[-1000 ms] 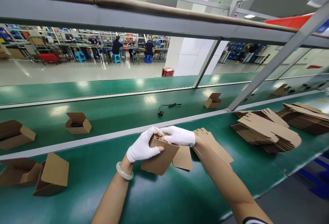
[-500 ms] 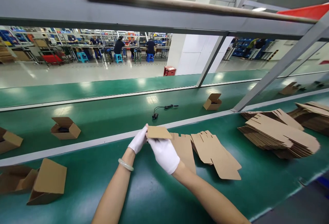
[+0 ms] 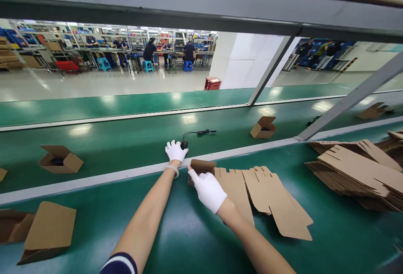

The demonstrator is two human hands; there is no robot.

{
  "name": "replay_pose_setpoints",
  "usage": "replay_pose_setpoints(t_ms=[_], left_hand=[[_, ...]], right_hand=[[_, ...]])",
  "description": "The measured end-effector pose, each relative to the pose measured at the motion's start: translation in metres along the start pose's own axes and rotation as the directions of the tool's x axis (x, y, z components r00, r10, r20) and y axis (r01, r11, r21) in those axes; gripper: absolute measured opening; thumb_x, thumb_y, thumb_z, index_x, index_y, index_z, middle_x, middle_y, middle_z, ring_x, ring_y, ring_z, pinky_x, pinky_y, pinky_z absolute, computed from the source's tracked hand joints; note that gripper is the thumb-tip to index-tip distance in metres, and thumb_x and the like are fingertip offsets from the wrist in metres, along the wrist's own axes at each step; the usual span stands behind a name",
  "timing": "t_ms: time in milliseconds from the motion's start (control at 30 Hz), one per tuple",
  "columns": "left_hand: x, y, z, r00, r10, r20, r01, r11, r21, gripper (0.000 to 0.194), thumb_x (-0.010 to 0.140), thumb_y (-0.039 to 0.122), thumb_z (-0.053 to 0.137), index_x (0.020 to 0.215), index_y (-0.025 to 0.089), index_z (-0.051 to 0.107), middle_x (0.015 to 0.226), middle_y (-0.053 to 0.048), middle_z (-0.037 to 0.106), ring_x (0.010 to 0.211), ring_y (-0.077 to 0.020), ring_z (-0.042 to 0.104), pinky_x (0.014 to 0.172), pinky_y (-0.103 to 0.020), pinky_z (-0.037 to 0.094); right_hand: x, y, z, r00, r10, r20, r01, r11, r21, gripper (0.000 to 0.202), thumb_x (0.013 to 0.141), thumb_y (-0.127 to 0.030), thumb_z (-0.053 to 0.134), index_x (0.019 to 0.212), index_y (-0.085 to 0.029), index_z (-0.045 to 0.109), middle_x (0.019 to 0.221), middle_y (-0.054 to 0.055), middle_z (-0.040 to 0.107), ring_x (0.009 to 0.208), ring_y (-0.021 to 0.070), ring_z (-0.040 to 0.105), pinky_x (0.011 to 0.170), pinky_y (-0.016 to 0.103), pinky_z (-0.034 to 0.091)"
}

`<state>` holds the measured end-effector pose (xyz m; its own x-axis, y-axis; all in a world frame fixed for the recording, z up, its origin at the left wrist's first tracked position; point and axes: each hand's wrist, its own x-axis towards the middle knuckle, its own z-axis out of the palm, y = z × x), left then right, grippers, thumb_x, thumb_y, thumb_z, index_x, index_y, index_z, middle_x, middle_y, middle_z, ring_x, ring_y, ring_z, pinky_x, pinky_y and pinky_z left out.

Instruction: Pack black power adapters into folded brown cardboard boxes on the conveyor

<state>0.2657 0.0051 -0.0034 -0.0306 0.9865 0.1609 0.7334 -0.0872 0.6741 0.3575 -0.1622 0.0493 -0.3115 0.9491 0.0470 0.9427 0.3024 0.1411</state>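
My left hand [image 3: 176, 151], in a white glove, reaches over the white divider strip with its fingers spread. It is right beside a black power adapter [image 3: 184, 144], whose thin cable [image 3: 201, 132] lies bundled on the far green belt. I cannot tell whether the fingertips touch the adapter. My right hand [image 3: 208, 190], also gloved, is closed around a small brown cardboard box [image 3: 203, 166] on the near surface, its lid flap raised. The hand hides most of the box. Flat cardboard blanks [image 3: 277, 200] lie just right of it.
Open boxes [image 3: 61, 160] [image 3: 263, 128] with dark items inside sit on the far belt. Folded boxes [image 3: 48, 228] stand at the near left. A stack of flat blanks [image 3: 352, 173] lies at the right. A slanted metal post [image 3: 349, 97] and an overhead beam [image 3: 157, 18] frame the belt.
My left hand has let go of the box and moved forward to the adapter, fingers spreading. My right hand has lowered the box, and its flap now stands open. A far-belt box has shifted left.
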Motion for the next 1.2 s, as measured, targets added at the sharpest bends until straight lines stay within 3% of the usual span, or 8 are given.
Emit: replay_pose_setpoints(t_ms=[133,267,400,533,633,833,1067,1200], left_hand=[[0.005,-0.013,-0.014,1.0,-0.006,-0.026,0.003,0.996,-0.085,0.021,0.071,0.033,0.062,0.085,0.017,0.065,0.108,-0.014,0.062,0.117,-0.0322,0.045,0.097,-0.047,0.033],[0.008,-0.018,-0.053,0.994,0.034,-0.1,-0.063,0.95,-0.307,0.031,0.075,0.035,0.06,0.099,0.016,0.06,0.113,-0.012,0.061,0.111,-0.0233,0.053,0.097,-0.035,0.038],[-0.008,0.008,-0.101,0.955,0.138,-0.262,-0.296,0.421,-0.857,0.035,0.075,0.042,0.061,0.098,0.017,0.054,0.105,-0.009,0.064,0.101,-0.02,0.06,0.095,-0.037,0.041],[-0.044,0.049,-0.146,0.949,0.263,-0.172,-0.187,0.031,-0.982,0.036,0.076,0.049,0.058,0.096,0.02,0.051,0.091,-0.004,0.066,0.089,-0.0201,0.065,0.087,-0.041,0.048],[-0.074,0.067,-0.171,0.963,0.259,-0.079,-0.075,-0.026,-0.997,0.036,0.077,0.049,0.058,0.096,0.019,0.052,0.09,-0.004,0.064,0.085,-0.0192,0.066,0.08,-0.037,0.052],[-0.112,0.075,-0.204,0.97,0.242,0.003,0.048,-0.181,-0.982,0.028,0.085,0.044,0.049,0.092,0.019,0.058,0.089,-0.002,0.063,0.083,-0.0156,0.065,0.072,-0.031,0.055],[-0.126,0.074,-0.216,0.984,0.178,-0.015,0.024,-0.215,-0.976,0.026,0.086,0.041,0.047,0.09,0.019,0.059,0.09,-0.002,0.064,0.085,-0.0153,0.065,0.072,-0.029,0.055],[-0.126,0.064,-0.21,0.984,0.169,-0.048,-0.035,-0.081,-0.996,0.025,0.081,0.04,0.057,0.093,0.018,0.055,0.091,-0.003,0.065,0.087,-0.0189,0.066,0.075,-0.034,0.055]], right_hand=[[-0.014,0.014,-0.007,0.995,0.096,0.004,-0.096,0.995,-0.018,0.059,0.074,-0.002,0.046,0.131,-0.013,0.041,0.07,0.007,0.063,0.064,0.0209,0.058,0.057,0.03,0.033],[-0.027,0.021,-0.017,0.947,0.252,-0.2,-0.231,0.965,0.124,0.04,0.083,-0.011,0.042,0.123,-0.015,0.05,0.081,0.008,0.066,0.073,0.0214,0.06,0.064,0.031,0.037],[-0.017,0.005,-0.031,0.907,0.28,-0.315,-0.139,0.904,0.404,0.034,0.085,-0.02,0.044,0.116,-0.015,0.053,0.102,0.009,0.064,0.086,0.0216,0.059,0.073,0.032,0.04],[0.006,-0.031,-0.044,0.947,0.236,-0.218,-0.038,0.756,0.654,0.061,0.074,-0.03,0.06,0.129,-0.011,0.041,0.12,0.014,0.053,0.085,0.0196,0.057,0.074,0.031,0.043],[0.016,-0.057,-0.05,0.993,0.106,-0.053,-0.022,0.601,0.799,0.071,0.066,-0.031,0.067,0.129,-0.012,0.039,0.097,0.007,0.062,0.072,0.0165,0.056,0.065,0.028,0.043],[0.011,-0.079,-0.054,0.981,-0.192,0.03,0.025,0.279,0.96,0.022,0.072,-0.018,0.055,0.093,-0.019,0.054,0.06,-0.007,0.051,0.054,0.0096,0.046,0.053,0.021,0.036],[-0.007,-0.078,-0.048,0.998,-0.045,-0.045,0.061,0.48,0.875,0.013,0.064,-0.018,0.063,0.067,-0.019,0.05,0.072,-0.005,0.047,0.058,0.0076,0.04,0.055,0.021,0.033],[-0.02,-0.064,-0.056,0.997,0.061,-0.039,0.021,0.269,0.963,0.004,0.073,-0.022,0.052,0.074,-0.019,0.048,0.065,-0.004,0.049,0.057,0.0098,0.045,0.056,0.023,0.038]])
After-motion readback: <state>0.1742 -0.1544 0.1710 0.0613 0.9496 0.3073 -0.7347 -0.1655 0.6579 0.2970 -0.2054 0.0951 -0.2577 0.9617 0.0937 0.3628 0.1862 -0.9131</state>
